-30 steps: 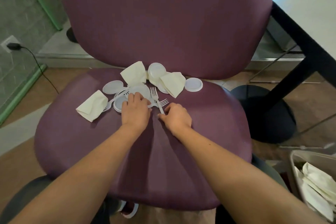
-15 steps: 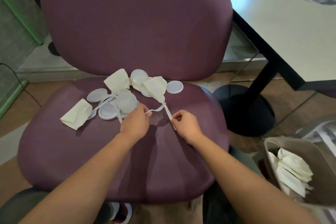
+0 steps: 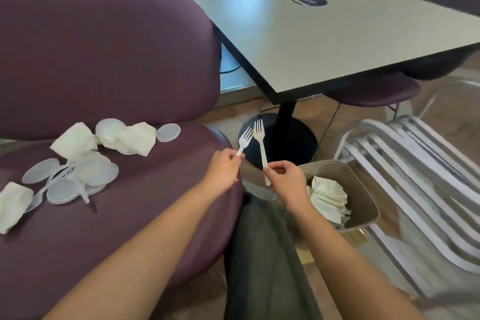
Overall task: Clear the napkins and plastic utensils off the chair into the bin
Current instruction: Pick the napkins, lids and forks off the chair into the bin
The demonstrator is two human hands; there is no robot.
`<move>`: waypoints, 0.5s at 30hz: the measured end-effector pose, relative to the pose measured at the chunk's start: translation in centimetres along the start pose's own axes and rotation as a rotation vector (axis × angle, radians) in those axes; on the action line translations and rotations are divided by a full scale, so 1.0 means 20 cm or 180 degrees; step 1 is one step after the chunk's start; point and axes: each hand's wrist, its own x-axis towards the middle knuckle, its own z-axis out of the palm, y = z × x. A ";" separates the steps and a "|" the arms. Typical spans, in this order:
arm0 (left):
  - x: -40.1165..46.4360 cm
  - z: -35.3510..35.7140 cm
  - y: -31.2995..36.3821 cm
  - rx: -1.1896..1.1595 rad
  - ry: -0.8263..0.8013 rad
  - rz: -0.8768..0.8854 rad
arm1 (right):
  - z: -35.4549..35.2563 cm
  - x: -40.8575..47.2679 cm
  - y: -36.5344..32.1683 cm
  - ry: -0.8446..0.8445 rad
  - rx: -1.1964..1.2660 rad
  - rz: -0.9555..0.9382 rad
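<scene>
My left hand point(image 3: 223, 167) pinches the handle of a white plastic fork point(image 3: 245, 140) at the right edge of the purple chair seat point(image 3: 145, 205). My right hand point(image 3: 284, 176) pinches a second, longer white fork point(image 3: 260, 141) just left of the grey bin point(image 3: 363, 197), tines up. The bin holds crumpled napkins point(image 3: 328, 196). On the seat lie folded napkins point(image 3: 75, 141), round plastic lids point(image 3: 168, 132) and more white utensils point(image 3: 65, 176).
A grey table point(image 3: 337, 28) on a black pedestal base point(image 3: 285, 143) stands behind the bin. A metal slatted chair point(image 3: 415, 176) is at the right. My dark trouser leg point(image 3: 262, 254) lies between the seat and the bin.
Both hands lifted a fork each off the seat and carried them right, past the seat's edge towards the bin. The view swung right, bringing the bin and table into sight.
</scene>
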 end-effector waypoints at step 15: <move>-0.02 0.86 0.23 0.0270 -0.1129 -0.0293 | -0.62 0.10 0.48 0.0773 -0.0370 0.1078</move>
